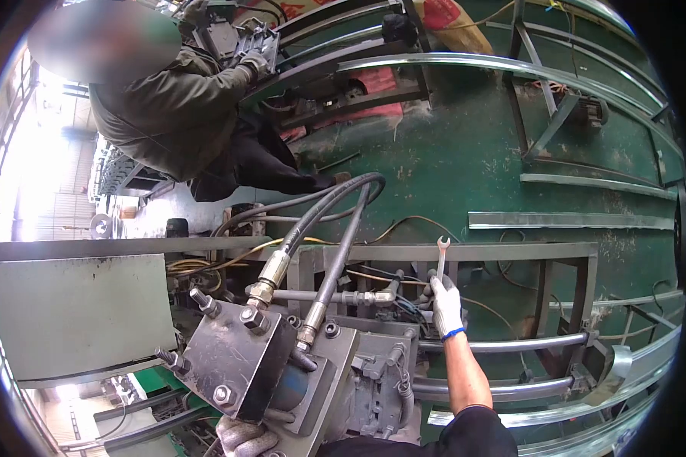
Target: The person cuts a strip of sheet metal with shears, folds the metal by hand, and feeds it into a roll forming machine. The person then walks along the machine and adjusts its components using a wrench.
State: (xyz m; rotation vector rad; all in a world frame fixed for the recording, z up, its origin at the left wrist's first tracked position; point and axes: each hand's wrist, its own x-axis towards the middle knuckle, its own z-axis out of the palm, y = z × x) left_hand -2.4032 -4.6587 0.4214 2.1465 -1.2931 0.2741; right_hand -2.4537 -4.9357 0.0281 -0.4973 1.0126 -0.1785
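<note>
My right hand, in a white glove with a blue cuff band, is closed around the shank of an open-end wrench. The wrench's jaw end points up, away from me, above the machine frame's rail. At the bottom edge, my gloved left hand has its fingers curled against the underside of a dark steel hydraulic block; whatever may be inside those fingers is hidden. Large bolts stick out of the block. Two black hydraulic hoses with brass-coloured fittings run up from it.
Another person with gloved hands works at a metal frame at upper left. A pale cabinet stands left of the block. Polished rods extend to the right. Long metal channels lie over the green floor, with cables among them.
</note>
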